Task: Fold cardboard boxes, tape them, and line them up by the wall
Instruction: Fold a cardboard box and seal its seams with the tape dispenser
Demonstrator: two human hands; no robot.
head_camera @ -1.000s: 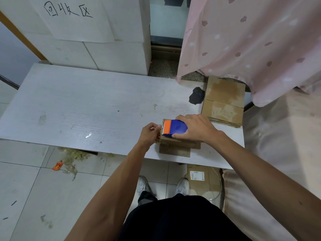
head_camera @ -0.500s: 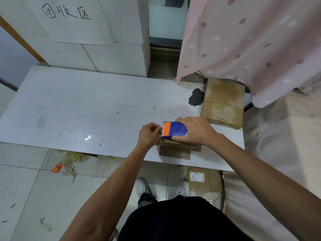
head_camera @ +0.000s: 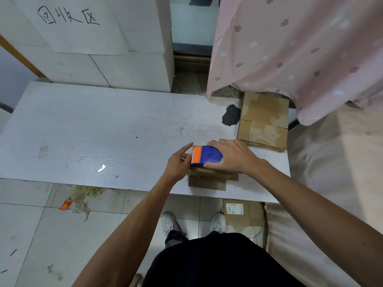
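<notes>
Two hands are working at a small cardboard box point(head_camera: 207, 175) sitting by the table's point(head_camera: 103, 131) near right edge. The right hand point(head_camera: 234, 157) is gripping a tape dispenser point(head_camera: 208, 155) on top of the box. The left hand point(head_camera: 178, 163) is stretching its forefinger toward the box's far left corner, and I cannot tell whether its curled fingers are pinching anything.

The small cardboard box point(head_camera: 207, 180) is mostly covered by the tape dispenser point(head_camera: 208, 155) and the right hand point(head_camera: 234, 156); only its near flaps and one far corner show. The dispenser's rear end lies hidden under that hand's palm. The left hand point(head_camera: 178, 162) has its curled fingers turned away, so whether they pinch any tape cannot be told. The pink curtain point(head_camera: 290, 48) covers the far edge of the stack of flat cardboard point(head_camera: 263, 121). The table point(head_camera: 93, 131) hides the far part of the carton point(head_camera: 253, 214) on the floor, whose label point(head_camera: 234, 209) is too small to read.
</notes>
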